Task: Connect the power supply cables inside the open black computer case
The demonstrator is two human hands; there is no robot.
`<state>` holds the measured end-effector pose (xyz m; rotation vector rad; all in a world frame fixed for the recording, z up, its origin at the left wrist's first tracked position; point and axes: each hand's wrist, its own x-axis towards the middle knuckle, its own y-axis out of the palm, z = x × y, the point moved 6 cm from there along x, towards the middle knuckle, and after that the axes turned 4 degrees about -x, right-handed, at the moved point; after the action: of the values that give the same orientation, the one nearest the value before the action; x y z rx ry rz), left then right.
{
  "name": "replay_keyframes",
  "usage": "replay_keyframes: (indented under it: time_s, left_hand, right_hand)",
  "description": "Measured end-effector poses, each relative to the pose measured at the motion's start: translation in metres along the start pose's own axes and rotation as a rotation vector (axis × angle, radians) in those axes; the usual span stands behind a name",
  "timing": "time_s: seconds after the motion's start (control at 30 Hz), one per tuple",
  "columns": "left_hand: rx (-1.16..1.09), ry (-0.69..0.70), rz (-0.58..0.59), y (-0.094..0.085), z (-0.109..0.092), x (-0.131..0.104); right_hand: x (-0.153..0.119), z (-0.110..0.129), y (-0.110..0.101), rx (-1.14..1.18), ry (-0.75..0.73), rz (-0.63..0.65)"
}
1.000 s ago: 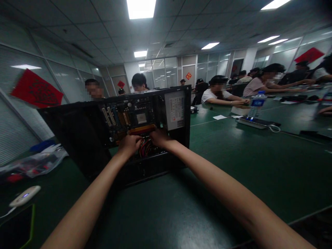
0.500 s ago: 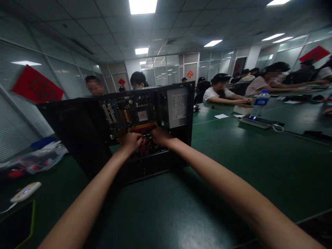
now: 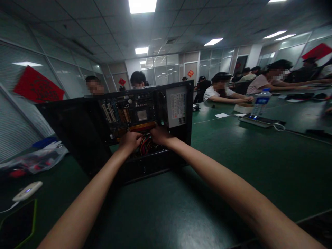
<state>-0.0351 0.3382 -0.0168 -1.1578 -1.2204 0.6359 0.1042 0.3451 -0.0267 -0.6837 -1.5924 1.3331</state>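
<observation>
An open black computer case (image 3: pixel 155 165) stands on the green table, its inside facing me. A motherboard (image 3: pixel 137 107) and a silver power supply (image 3: pixel 177 106) show in its upper part. My left hand (image 3: pixel 131 141) is closed at the lower edge of the board, fingertips by an orange-red strip (image 3: pixel 142 127). On the strip's right side my right hand (image 3: pixel 160 135) has its fingers bent, dark and partly hidden. Between both hands hangs a bundle of coloured cables (image 3: pixel 146 145). What either hand grips is too small to make out.
Left on the table (image 3: pixel 145 214) are a plastic bag (image 3: pixel 49 157), a white device (image 3: pixel 28 191) and a green-edged phone (image 3: pixel 18 221). At the right, a bottle (image 3: pixel 260 103) stands on a dark flat device (image 3: pixel 259 120). Several people sit beyond.
The view has shifted very slightly. Both hands keep nearly the same place inside the case.
</observation>
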Motion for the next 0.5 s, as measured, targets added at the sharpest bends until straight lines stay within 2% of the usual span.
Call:
replay_keyframes:
  time_s: [0.5]
  left_hand:
    - [0.006, -0.001, 0.014, -0.0001, -0.0011, -0.0005]
  right_hand:
    - [0.0024, -0.0025, 0.0043, 0.030, 0.020, 0.045]
